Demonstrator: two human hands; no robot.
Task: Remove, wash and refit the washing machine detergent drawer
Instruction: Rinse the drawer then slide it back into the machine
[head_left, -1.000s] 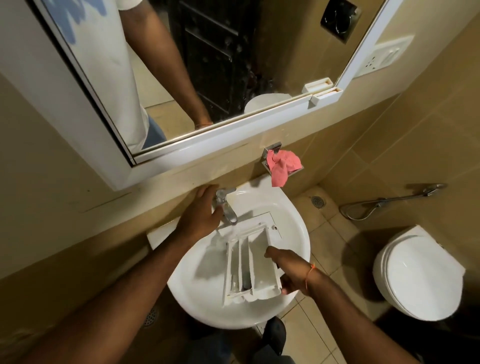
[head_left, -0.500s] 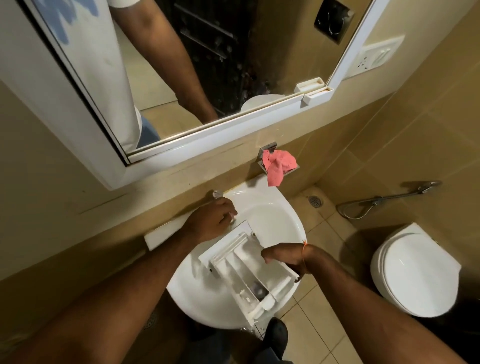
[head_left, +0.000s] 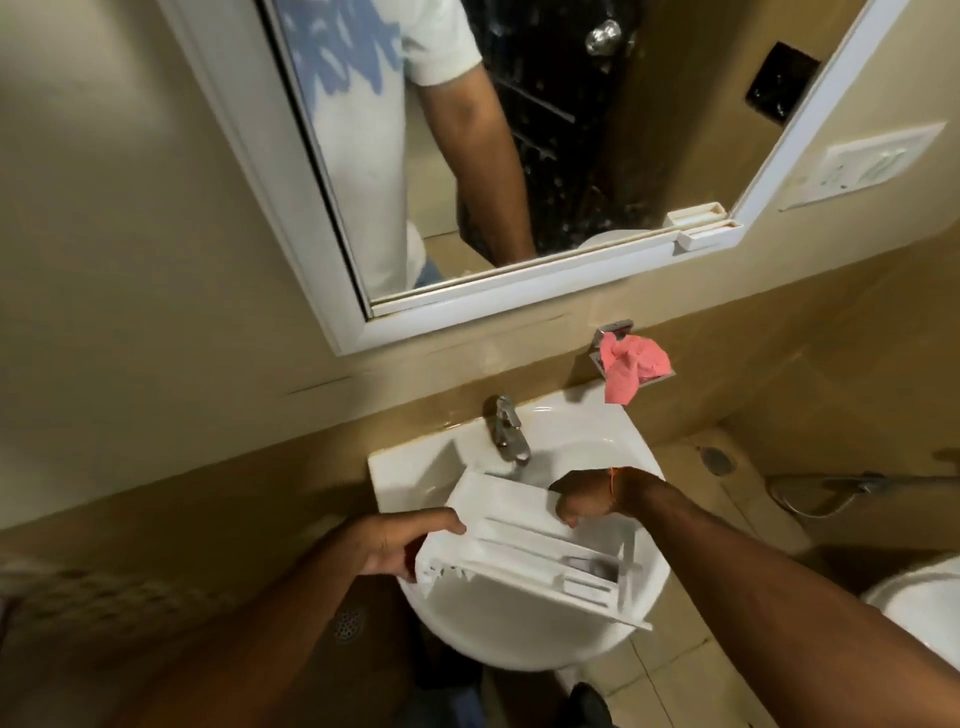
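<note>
The white plastic detergent drawer (head_left: 524, 551) lies crosswise over the white sink (head_left: 524, 644), its compartments facing up. My left hand (head_left: 400, 543) grips the drawer's left end. My right hand (head_left: 587, 496) holds its far long edge, a thin orange thread on the wrist. The chrome tap (head_left: 506, 434) stands just behind the drawer, and no water shows from it.
A pink cloth (head_left: 631, 371) hangs from a wall holder right of the tap. A white-framed mirror (head_left: 519, 291) is above. A toilet (head_left: 919, 613) sits at the right, with a spray hose (head_left: 831, 488) on the wall. A floor drain (head_left: 348, 623) lies lower left.
My left hand left the tap and took hold of the drawer's left end. The drawer swung from lengthwise to crosswise over the sink. The camera tilted up and shifted left.
</note>
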